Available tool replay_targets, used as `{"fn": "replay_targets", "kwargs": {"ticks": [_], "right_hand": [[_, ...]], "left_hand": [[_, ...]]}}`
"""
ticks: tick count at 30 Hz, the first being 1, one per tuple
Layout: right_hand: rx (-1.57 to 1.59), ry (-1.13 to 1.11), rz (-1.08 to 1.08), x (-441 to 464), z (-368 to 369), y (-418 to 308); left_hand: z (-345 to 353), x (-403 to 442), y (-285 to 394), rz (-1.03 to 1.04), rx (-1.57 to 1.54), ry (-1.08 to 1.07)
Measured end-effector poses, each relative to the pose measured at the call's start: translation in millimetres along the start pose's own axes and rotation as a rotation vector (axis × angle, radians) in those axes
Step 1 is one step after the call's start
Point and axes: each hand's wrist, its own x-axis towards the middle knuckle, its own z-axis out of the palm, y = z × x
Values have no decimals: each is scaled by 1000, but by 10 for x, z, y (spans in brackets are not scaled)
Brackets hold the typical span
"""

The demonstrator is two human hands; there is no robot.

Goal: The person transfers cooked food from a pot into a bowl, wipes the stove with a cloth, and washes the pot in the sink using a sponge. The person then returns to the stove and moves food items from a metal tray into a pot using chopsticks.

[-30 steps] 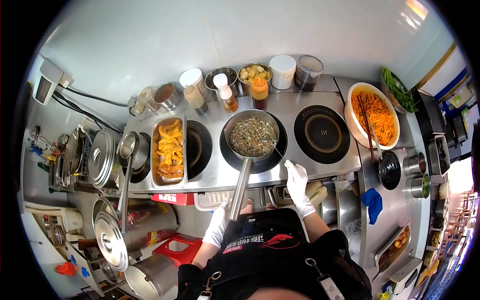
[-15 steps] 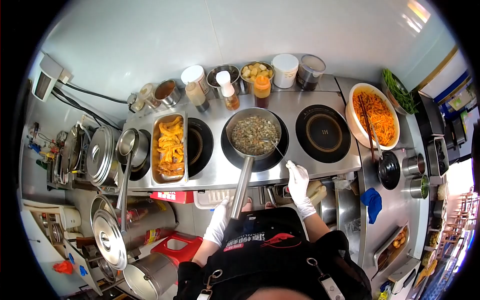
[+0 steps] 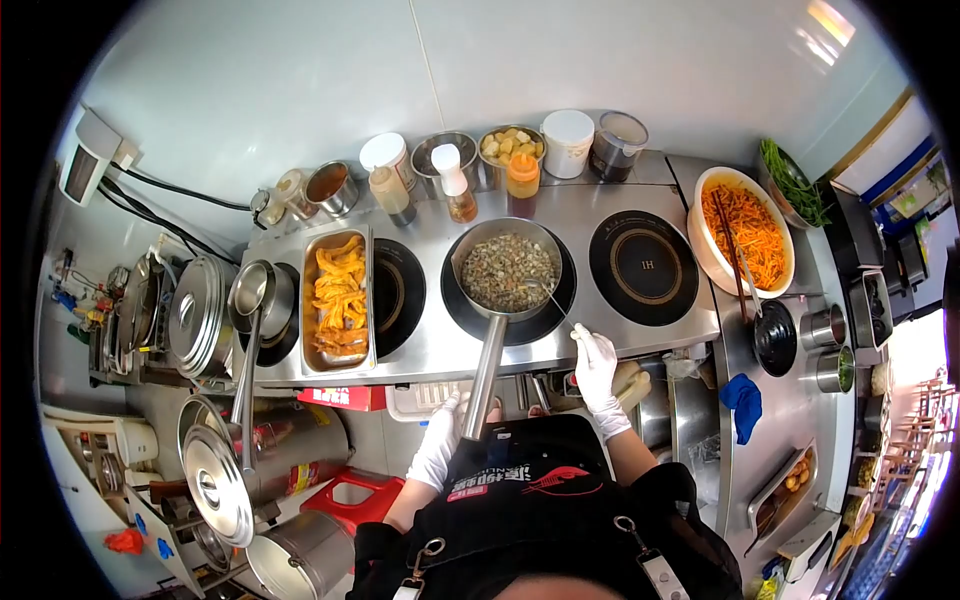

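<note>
Head view: the pan (image 3: 507, 240) sits mid-frame. The right hand (image 3: 597, 370) pinches the spoon (image 3: 558, 306) far from the food, maybe to stay cool. The left hand (image 3: 436, 445) is near the handle (image 3: 485, 375); I can't tell its grip or how open it is.

We are in a commercial kitchen: a steel tabletop (image 3: 420, 352) with black round cooktops (image 3: 643, 267), a metal tray (image 3: 338, 300) of battered food, sauce bottles (image 3: 522, 184) and a large bowl (image 3: 702, 240) of shredded carrot.
</note>
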Motion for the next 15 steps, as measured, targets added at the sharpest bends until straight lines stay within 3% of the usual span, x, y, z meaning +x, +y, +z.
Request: {"fn": "replay_targets", "kwargs": {"ticks": [15], "right_hand": [[-3, 4, 26, -56, -4, -36]], "left_hand": [[-108, 113, -44, -19, -39, -21]]}}
